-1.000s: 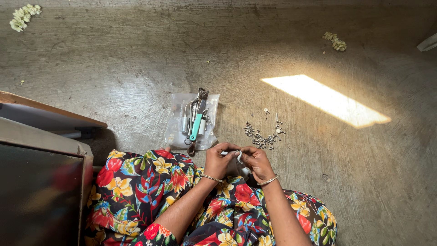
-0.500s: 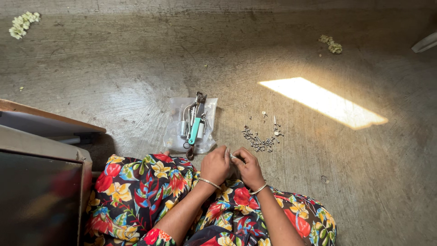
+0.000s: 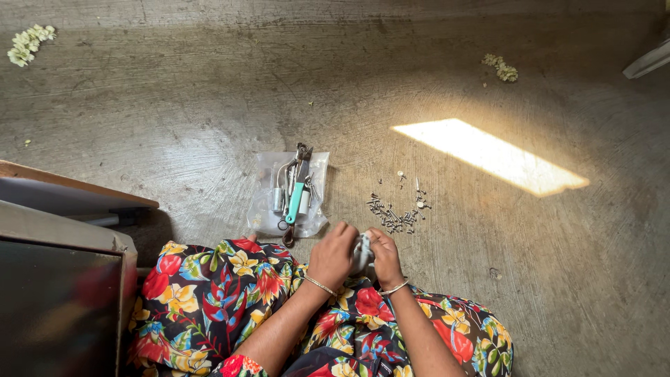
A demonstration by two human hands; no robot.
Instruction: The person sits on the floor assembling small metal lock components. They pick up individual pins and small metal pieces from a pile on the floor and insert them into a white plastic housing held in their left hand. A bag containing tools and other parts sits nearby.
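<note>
1. Grey concrete floor [image 3: 209, 105] fills the frame.
2. Clear plastic bag [image 3: 269, 209] with tools [image 3: 295, 195] at centre.
3. Scattered screws [image 3: 396, 215] just right of it.
4. Flower clusters upper left [image 3: 28, 43] and upper right [image 3: 502, 68].

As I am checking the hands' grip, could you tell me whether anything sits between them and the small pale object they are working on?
Nothing visible does. The left hand and the right hand both close directly on the small pale object over the lap. The pile of screws and the tools on the clear plastic bag lie apart on the floor.

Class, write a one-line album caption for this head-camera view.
Seated on a concrete floor, left hand and right hand grip a small pale object near scattered screws and bagged tools.
</note>
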